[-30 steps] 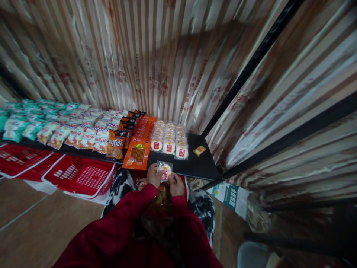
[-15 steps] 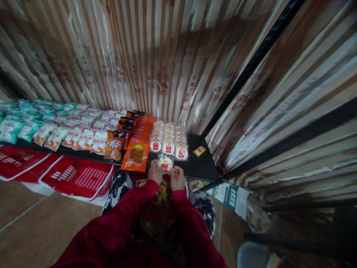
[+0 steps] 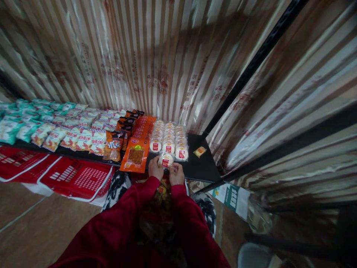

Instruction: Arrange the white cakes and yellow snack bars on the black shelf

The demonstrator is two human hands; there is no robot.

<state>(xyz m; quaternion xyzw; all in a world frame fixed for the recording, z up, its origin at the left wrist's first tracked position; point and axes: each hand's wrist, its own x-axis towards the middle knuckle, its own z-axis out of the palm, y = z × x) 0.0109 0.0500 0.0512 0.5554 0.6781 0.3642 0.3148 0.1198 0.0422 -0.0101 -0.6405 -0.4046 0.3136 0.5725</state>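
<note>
A round white rice cracker packet (image 3: 166, 160) with a red label is held between my two hands at the front edge of the black shelf (image 3: 195, 167). My left hand (image 3: 155, 169) grips its left side, and my right hand (image 3: 176, 174) pinches its lower right edge. Right behind it, rows of similar rice cracker packets (image 3: 168, 140) overlap in three columns. An orange snack bag (image 3: 134, 158) with a window showing brown sticks lies left of them. Between my knees is a bag of small yellowish packets (image 3: 162, 195), partly hidden by my sleeves.
Orange-black snack bags (image 3: 113, 147), white snack bags (image 3: 96, 142) and teal bags (image 3: 9, 130) fill the shelf leftward. One small yellow packet (image 3: 199, 150) lies at the right end. Black posts (image 3: 237, 89) rise at right. Red bags (image 3: 75, 178) hang below the shelf. Striped curtain (image 3: 156, 56) stands behind.
The rice cracker packet in my hands has moved slightly forward, closer to the front of the middle column. Both hands moved with it; the other goods look the same.
</note>
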